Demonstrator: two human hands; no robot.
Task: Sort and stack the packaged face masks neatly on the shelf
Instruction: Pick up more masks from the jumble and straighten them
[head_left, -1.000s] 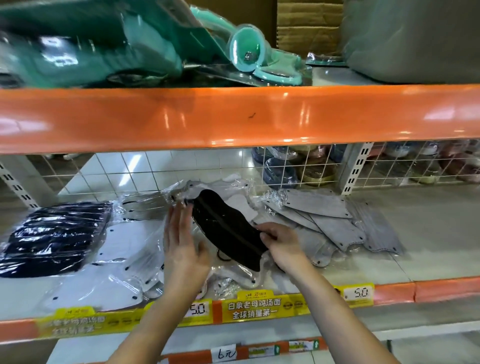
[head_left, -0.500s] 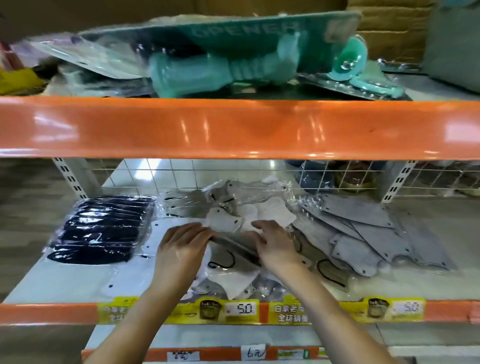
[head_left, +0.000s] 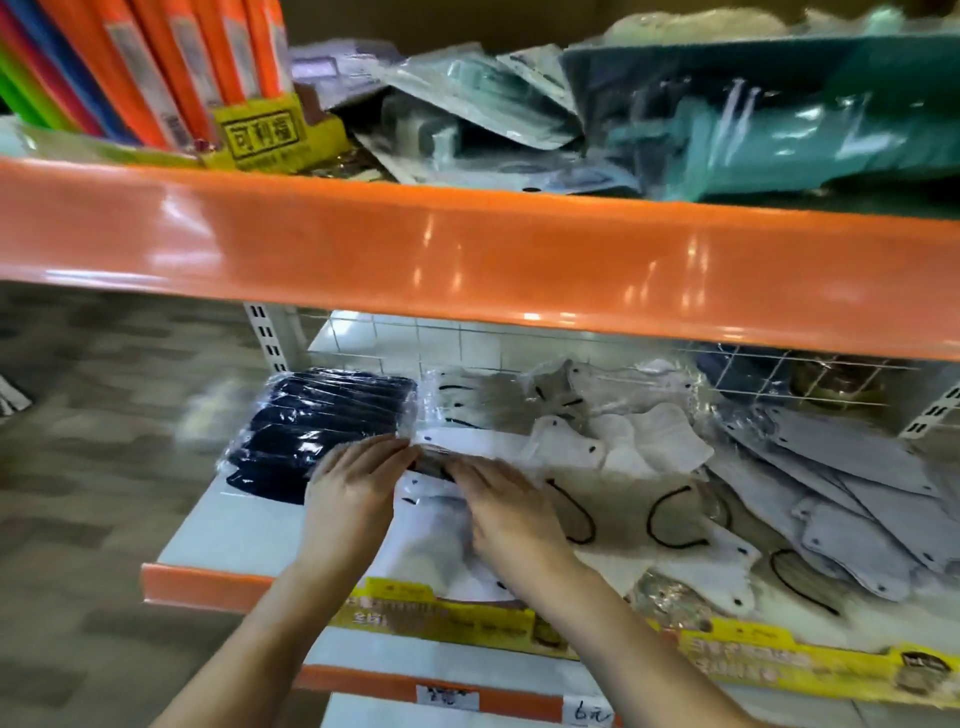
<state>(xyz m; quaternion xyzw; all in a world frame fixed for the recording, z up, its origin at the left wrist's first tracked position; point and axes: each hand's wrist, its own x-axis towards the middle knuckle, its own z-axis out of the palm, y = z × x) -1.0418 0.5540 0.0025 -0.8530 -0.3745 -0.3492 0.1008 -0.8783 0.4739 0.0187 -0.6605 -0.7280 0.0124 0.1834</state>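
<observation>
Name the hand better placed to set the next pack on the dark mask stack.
Left, probably. The left hand lies right beside the dark mask stack; the right hand sits farther away, over the white packs.

shelf (head_left: 208, 525) | bagged stack (head_left: 322, 421) left | loose packs (head_left: 649, 499) centre | fanned packs (head_left: 852, 499) right

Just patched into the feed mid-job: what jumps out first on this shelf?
The glossy orange shelf beam cuts across the view. Below it, the left hand and right hand press on packaged white masks, between a neat navy mask stack at left and fanned grey masks at right.
</observation>
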